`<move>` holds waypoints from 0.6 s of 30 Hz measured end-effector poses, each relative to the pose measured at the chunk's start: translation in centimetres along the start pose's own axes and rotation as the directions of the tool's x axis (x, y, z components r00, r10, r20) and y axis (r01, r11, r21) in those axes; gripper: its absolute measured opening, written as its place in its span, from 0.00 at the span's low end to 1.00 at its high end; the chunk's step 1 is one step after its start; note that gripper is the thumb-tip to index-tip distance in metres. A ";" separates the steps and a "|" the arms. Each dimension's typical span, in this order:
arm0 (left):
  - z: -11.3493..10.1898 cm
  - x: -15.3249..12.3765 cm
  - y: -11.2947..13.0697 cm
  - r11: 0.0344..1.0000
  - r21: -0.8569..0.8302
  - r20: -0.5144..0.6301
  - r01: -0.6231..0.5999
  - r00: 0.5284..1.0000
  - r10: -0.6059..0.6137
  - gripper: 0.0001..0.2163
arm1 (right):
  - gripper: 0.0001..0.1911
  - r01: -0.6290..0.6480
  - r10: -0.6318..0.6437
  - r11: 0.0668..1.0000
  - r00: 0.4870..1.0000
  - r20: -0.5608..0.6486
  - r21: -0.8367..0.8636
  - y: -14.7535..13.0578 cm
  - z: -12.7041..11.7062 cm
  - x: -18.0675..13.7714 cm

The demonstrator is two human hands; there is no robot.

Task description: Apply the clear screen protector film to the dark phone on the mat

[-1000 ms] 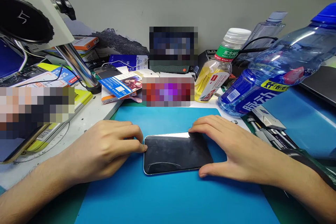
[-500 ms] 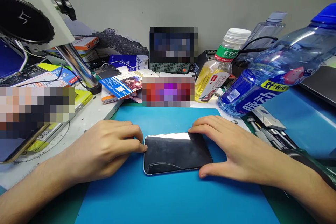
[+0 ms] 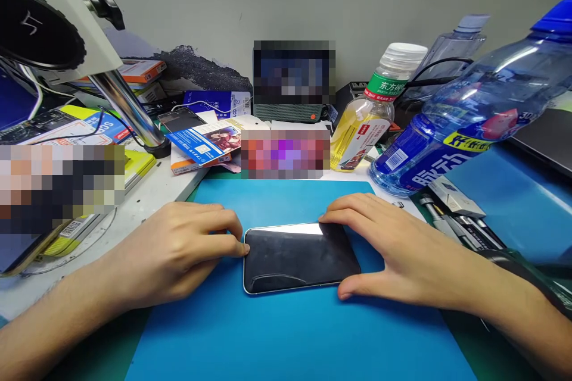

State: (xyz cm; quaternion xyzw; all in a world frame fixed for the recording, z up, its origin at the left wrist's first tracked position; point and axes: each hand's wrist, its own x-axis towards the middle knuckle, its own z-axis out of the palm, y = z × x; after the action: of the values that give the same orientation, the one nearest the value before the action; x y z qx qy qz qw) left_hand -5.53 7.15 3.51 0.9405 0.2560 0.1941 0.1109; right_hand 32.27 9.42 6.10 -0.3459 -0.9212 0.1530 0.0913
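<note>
A black smartphone (image 3: 298,258) lies flat, screen up, on a blue work mat (image 3: 286,333). My left hand (image 3: 172,253) rests at the phone's left end, fingers curled, fingertips pressed against that edge. At the right end my right hand (image 3: 395,250) clasps the phone, with fingers on the far edge and the thumb at the near right corner. The phone stays on the mat, held between both hands.
Two bottles stand behind the mat: a yellow-liquid bottle (image 3: 369,119) and a big blue-labelled water bottle (image 3: 465,113). Metal tools (image 3: 460,223) lie at the right. Packaging cards (image 3: 203,141) and a lamp post (image 3: 129,110) crowd the back left.
The view has shifted slightly; hands and phone keep the same hold and place.
</note>
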 end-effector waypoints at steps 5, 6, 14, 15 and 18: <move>-0.1 0.1 0.1 1.000 -0.013 -0.003 0.013 1.000 -0.013 0.18 | 0.41 0.023 -0.024 0.999 1.000 -0.011 -0.022 0.0 0.1 0.0; -0.1 0.2 0.1 1.000 -0.012 -0.004 0.013 1.000 -0.013 0.18 | 0.41 0.032 -0.032 0.999 0.999 -0.017 -0.025 0.1 0.2 0.0; -0.2 0.3 0.0 0.997 -0.047 0.017 0.064 0.998 -0.063 0.19 | 0.41 0.075 -0.078 0.996 0.996 -0.051 -0.053 0.3 0.3 -0.3; -0.3 0.3 0.0 0.997 -0.046 0.019 0.065 0.998 -0.064 0.19 | 0.41 0.076 -0.079 0.996 0.996 -0.052 -0.056 0.3 0.4 -0.3; -0.4 0.3 0.2 0.998 -0.009 0.012 0.059 0.998 -0.058 0.19 | 0.40 0.076 -0.080 0.995 0.995 -0.055 -0.061 0.3 0.4 -0.2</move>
State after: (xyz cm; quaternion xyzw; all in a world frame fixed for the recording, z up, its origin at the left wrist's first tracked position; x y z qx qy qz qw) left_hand -5.40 7.22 4.00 0.9332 0.2818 0.1862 0.1223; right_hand 32.52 9.41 5.64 -0.3164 -0.9351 0.1121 0.1133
